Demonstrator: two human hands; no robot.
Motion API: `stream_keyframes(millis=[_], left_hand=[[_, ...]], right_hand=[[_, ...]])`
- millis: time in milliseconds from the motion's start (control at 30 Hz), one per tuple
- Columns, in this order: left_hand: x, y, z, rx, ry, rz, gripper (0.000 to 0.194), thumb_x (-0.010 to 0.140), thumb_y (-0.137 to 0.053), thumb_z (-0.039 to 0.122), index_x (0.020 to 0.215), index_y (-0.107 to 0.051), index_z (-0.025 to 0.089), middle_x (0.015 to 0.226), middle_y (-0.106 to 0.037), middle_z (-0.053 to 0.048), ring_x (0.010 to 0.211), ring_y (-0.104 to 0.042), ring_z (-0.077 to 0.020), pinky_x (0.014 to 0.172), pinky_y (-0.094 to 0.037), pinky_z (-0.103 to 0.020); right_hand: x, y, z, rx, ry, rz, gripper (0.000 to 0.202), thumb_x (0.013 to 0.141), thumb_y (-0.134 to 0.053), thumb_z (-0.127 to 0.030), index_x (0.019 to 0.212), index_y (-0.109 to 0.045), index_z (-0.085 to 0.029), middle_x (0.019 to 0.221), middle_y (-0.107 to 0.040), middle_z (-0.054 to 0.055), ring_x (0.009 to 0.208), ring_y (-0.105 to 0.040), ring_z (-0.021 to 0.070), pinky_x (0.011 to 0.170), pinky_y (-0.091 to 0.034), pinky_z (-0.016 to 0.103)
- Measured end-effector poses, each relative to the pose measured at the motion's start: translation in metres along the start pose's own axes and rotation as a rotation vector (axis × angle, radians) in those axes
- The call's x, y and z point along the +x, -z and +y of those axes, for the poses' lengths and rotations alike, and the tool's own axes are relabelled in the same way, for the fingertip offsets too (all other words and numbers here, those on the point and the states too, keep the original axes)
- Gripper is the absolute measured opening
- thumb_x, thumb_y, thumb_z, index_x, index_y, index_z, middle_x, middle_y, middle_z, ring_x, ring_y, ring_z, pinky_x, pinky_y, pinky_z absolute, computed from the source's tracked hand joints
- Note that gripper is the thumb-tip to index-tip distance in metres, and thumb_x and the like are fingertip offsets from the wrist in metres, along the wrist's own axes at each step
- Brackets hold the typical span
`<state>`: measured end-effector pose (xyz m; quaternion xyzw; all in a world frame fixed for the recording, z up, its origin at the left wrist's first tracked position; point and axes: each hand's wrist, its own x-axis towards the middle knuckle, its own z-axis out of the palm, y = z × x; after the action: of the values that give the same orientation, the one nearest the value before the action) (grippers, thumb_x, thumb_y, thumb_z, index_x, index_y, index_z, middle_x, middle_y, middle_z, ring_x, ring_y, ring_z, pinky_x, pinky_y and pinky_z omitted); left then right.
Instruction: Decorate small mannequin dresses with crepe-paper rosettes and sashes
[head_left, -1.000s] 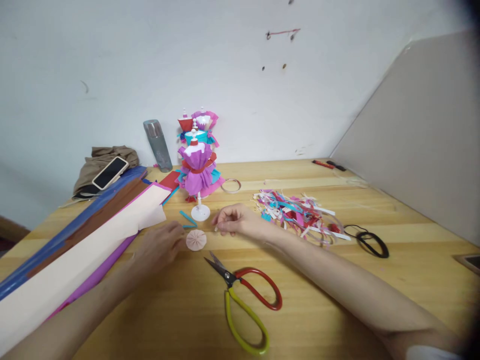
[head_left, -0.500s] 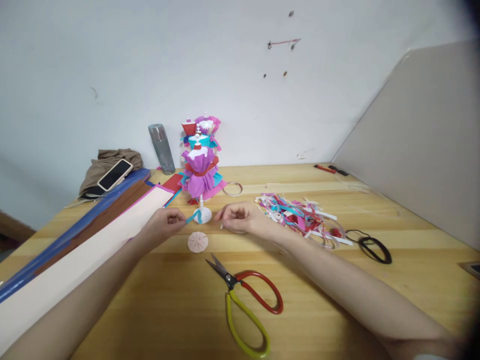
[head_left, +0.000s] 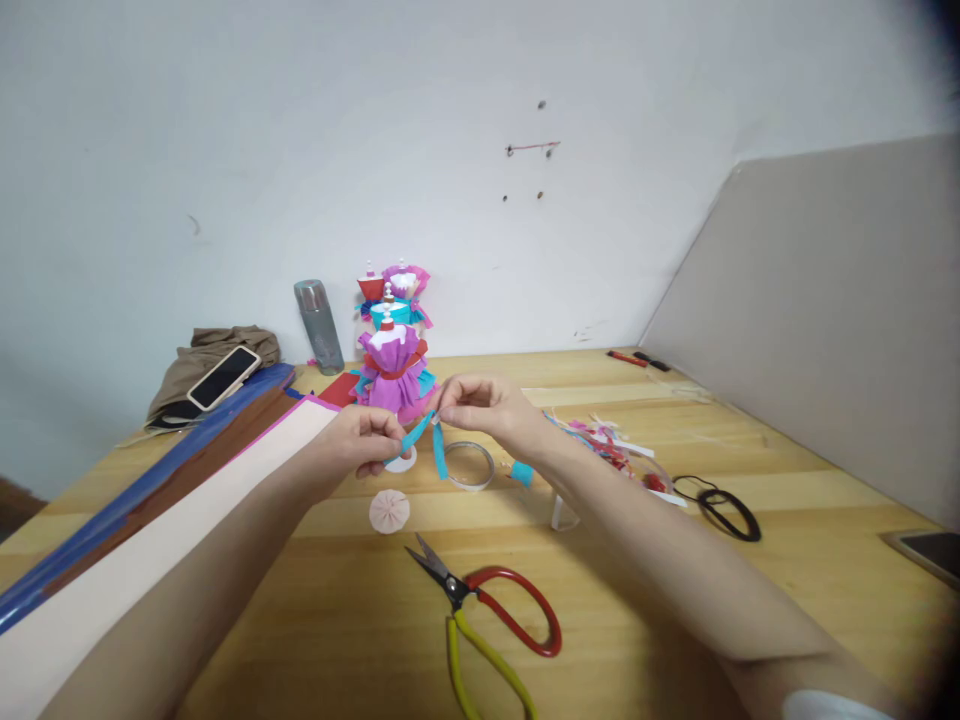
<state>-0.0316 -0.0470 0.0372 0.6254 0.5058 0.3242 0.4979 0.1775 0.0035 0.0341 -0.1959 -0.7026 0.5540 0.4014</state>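
Observation:
My left hand (head_left: pixel 369 440) pinches a blue paper strip (head_left: pixel 415 437). My right hand (head_left: pixel 480 408) is closed at the strip's upper bend, with a tiny whitish bit at its fingertips; the strip's other end hangs down between the hands. Right behind them is a small white dress form wearing a purple paper dress (head_left: pixel 391 368) with a red sash. Its white base (head_left: pixel 405 463) is partly covered by my left fingers. A pleated pale pink disc (head_left: pixel 389 511) lies below my hands. Just under my right hand, a thin ring (head_left: pixel 470 466) rests on the table.
Scissors (head_left: pixel 454 590) with red and yellow handles lie open in front. Paper scraps (head_left: pixel 600 440) are heaped at right, beside a black band (head_left: pixel 731 515). Paper sheets (head_left: pixel 247 480), a phone (head_left: pixel 223 378) and a bottle (head_left: pixel 319 325) are at left. More dressed forms (head_left: pixel 371 288) stand behind.
My right hand has moved left and up to meet the blue strip, which is raised off the base and bent. The ring lies nearer to me. The view has tilted upward.

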Motion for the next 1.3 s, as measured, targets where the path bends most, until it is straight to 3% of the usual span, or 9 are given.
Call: stream_keyframes(millis=[200,433,533,633,733,800,1033,1167,1300], left_hand=[[0.000,0.000,0.004,-0.031,-0.052,-0.011,0.015,0.066,-0.065,0.029,0.069,-0.062,0.014,0.064,-0.062,0.000,0.047,-0.043,-0.0062,0.042,-0.029,-0.019],[-0.002,0.016,0.012,0.149,-0.041,-0.049,0.027,0.076,-0.062,0.040,0.082,-0.069,0.015,0.052,-0.058,0.001,0.049,-0.053,-0.0112,0.045,-0.037,-0.020],[-0.004,0.020,0.014,0.282,-0.041,0.086,0.029,0.076,-0.061,0.043,0.076,-0.069,0.015,0.051,-0.058,0.001,0.047,-0.050,-0.0106,0.045,-0.035,-0.021],[-0.004,0.023,0.020,0.456,-0.148,0.323,0.025,0.073,-0.060,0.039,0.071,-0.070,0.016,0.061,-0.065,-0.001,0.055,-0.054,-0.0130,0.051,-0.039,-0.023],[-0.001,0.028,0.027,0.587,-0.220,0.533,0.024,0.073,-0.060,0.036,0.076,-0.073,0.016,0.071,-0.071,-0.003,0.067,-0.060,-0.0171,0.061,-0.044,-0.026],[0.004,0.033,0.030,0.590,-0.203,0.579,0.026,0.073,-0.061,0.035,0.084,-0.074,0.015,0.078,-0.073,-0.004,0.072,-0.063,-0.0194,0.066,-0.047,-0.028],[0.033,0.036,0.021,0.322,-0.229,0.302,0.041,0.070,-0.070,0.040,0.101,-0.073,0.013,0.098,-0.075,-0.009,0.092,-0.067,-0.0273,0.080,-0.052,-0.036],[0.044,0.032,0.007,0.025,-0.263,0.282,0.047,0.068,-0.075,0.042,0.101,-0.071,0.009,0.099,-0.074,-0.013,0.088,-0.068,-0.0261,0.082,-0.053,-0.039],[0.049,0.033,-0.001,-0.066,-0.278,0.290,0.043,0.066,-0.077,0.040,0.097,-0.072,0.010,0.093,-0.075,-0.012,0.083,-0.069,-0.0241,0.079,-0.053,-0.037]], right_hand=[[0.011,-0.006,-0.007,-0.023,0.016,0.127,0.013,0.060,-0.069,-0.025,0.058,-0.058,-0.018,0.063,-0.061,-0.001,0.061,-0.052,0.0109,0.063,-0.042,0.026],[0.022,-0.011,-0.002,-0.069,0.040,0.186,0.013,0.061,-0.064,-0.027,0.059,-0.055,-0.018,0.061,-0.057,-0.002,0.058,-0.049,0.0101,0.060,-0.041,0.026],[0.026,-0.012,0.007,-0.120,0.052,0.209,0.011,0.061,-0.062,-0.026,0.058,-0.055,-0.018,0.061,-0.056,-0.002,0.057,-0.048,0.0104,0.058,-0.039,0.026],[0.029,-0.013,0.014,-0.190,0.095,0.217,0.008,0.063,-0.060,-0.024,0.059,-0.055,-0.018,0.063,-0.058,-0.001,0.061,-0.051,0.0118,0.062,-0.042,0.027],[0.031,-0.012,0.017,-0.244,0.134,0.224,0.008,0.066,-0.058,-0.023,0.061,-0.055,-0.018,0.068,-0.062,0.001,0.066,-0.055,0.0138,0.066,-0.044,0.029],[0.032,-0.011,0.019,-0.277,0.154,0.228,0.008,0.068,-0.058,-0.023,0.062,-0.055,-0.018,0.071,-0.063,0.002,0.069,-0.056,0.0147,0.068,-0.045,0.029],[0.033,-0.009,0.016,-0.437,0.189,0.173,0.008,0.073,-0.056,-0.023,0.067,-0.058,-0.018,0.072,-0.064,0.002,0.069,-0.056,0.0145,0.069,-0.044,0.029],[0.038,-0.009,0.015,-0.431,0.216,0.145,0.009,0.074,-0.056,-0.022,0.067,-0.056,-0.019,0.071,-0.063,0.002,0.068,-0.056,0.0141,0.068,-0.044,0.029],[0.044,-0.011,0.018,-0.393,0.251,0.168,0.009,0.074,-0.056,-0.020,0.065,-0.055,-0.019,0.070,-0.063,0.001,0.067,-0.056,0.0141,0.068,-0.045,0.029]])
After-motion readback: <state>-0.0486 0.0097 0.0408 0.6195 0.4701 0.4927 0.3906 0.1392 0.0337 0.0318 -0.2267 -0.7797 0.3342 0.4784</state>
